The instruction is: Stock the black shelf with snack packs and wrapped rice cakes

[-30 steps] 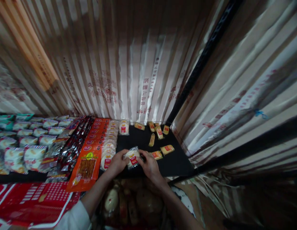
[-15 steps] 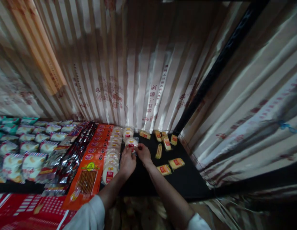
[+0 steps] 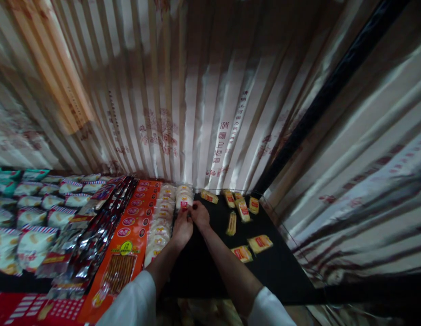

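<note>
A clear-wrapped packet of round white crackers [image 3: 184,200] with a red label lies at the front of a short row, overlapping the packet behind it. My left hand [image 3: 182,227] is closed at its near left edge, fingers pinching the wrapper. At its near right corner my right hand [image 3: 200,215] is also closed, thumb and fingertips together on the wrapper. Both hands nearly meet; the packet's lowest edge is hidden behind the fingers. Just left runs a longer row of similar cracker packets [image 3: 161,230], overlapping one another.
Orange snack packs [image 3: 132,226], dark shiny packs [image 3: 95,240] and white bags [image 3: 37,246] fill the left of the black table [image 3: 278,276]. Several yellow wrapped snacks [image 3: 260,243] lie scattered on the right. A patterned curtain [image 3: 197,113] and a dark pole [image 3: 319,104] stand behind.
Both hands have stayed on the cracker packet, which now sits closer against the one behind it. The view has shifted slightly, so the table appears lower.
</note>
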A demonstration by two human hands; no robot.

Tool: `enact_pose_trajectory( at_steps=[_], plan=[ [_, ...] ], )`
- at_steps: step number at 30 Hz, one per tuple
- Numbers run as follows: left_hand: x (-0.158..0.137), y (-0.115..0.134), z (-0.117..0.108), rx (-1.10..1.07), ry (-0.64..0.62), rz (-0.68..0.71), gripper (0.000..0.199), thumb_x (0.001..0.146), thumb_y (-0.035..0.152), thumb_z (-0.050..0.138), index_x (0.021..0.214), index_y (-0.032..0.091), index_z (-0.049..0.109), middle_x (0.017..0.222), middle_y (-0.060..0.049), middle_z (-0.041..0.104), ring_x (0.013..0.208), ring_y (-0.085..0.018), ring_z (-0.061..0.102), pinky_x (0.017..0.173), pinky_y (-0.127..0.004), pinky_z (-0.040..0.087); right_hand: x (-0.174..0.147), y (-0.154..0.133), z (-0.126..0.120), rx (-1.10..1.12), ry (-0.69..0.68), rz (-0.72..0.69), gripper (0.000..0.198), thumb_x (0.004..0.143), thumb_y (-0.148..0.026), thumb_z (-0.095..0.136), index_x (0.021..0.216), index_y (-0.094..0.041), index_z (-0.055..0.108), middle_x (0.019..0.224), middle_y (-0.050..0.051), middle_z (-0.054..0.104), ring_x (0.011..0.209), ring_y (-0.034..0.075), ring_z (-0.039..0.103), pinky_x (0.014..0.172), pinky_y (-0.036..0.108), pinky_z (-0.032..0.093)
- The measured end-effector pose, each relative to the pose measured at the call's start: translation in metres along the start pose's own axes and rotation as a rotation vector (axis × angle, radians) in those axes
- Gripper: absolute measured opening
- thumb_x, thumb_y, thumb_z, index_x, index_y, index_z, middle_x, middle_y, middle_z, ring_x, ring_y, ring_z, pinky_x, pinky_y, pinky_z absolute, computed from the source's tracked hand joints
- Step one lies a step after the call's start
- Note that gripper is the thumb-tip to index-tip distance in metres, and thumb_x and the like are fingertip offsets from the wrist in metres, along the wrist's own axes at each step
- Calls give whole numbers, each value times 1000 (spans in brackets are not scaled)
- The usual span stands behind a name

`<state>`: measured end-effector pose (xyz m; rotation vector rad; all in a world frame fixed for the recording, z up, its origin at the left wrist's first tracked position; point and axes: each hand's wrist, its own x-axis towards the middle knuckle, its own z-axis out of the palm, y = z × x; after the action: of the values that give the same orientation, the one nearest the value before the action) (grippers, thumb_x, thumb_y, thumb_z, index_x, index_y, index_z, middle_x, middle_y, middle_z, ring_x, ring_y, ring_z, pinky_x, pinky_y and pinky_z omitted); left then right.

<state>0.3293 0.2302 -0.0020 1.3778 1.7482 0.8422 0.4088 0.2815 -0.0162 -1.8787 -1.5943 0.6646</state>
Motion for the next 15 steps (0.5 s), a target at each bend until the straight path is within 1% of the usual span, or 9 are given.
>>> enact_pose_trajectory(
  at_steps=[4, 10, 12, 15],
  plan=[
    [4, -7, 4, -4, 9, -10, 46, 78, 11, 44, 123, 15, 52, 141, -12, 40, 129, -22, 39, 107, -32, 29, 3, 5, 7, -17, 46, -54, 27, 75, -31, 60, 100, -21, 59, 90, 6, 64, 85, 18, 60, 70, 27, 42],
    [5, -8, 7, 25, 40, 3, 47, 76, 9, 45, 122, 10, 52, 136, -17, 45, 123, -25, 45, 105, -35, 31, 4, 11, 13, -83, 27, -84, 25, 77, -35, 57, 98, -22, 62, 87, 7, 62, 81, 19, 59, 68, 27, 42],
    [3, -6, 6, 27, 35, 6, 48, 77, 8, 44, 124, 7, 50, 136, -20, 44, 124, -25, 45, 105, -35, 32, 3, 11, 13, -65, 27, -81, 28, 77, -35, 58, 100, -20, 62, 88, 8, 63, 83, 20, 59, 70, 28, 44],
    [-2, -4, 4, 32, 19, 6, 48, 79, 9, 43, 126, 5, 48, 137, -21, 42, 127, -25, 41, 105, -35, 31, -1, 11, 12, 39, 32, -79, 36, 75, -33, 59, 108, -17, 59, 95, 10, 63, 87, 21, 60, 76, 30, 46]
  ],
)
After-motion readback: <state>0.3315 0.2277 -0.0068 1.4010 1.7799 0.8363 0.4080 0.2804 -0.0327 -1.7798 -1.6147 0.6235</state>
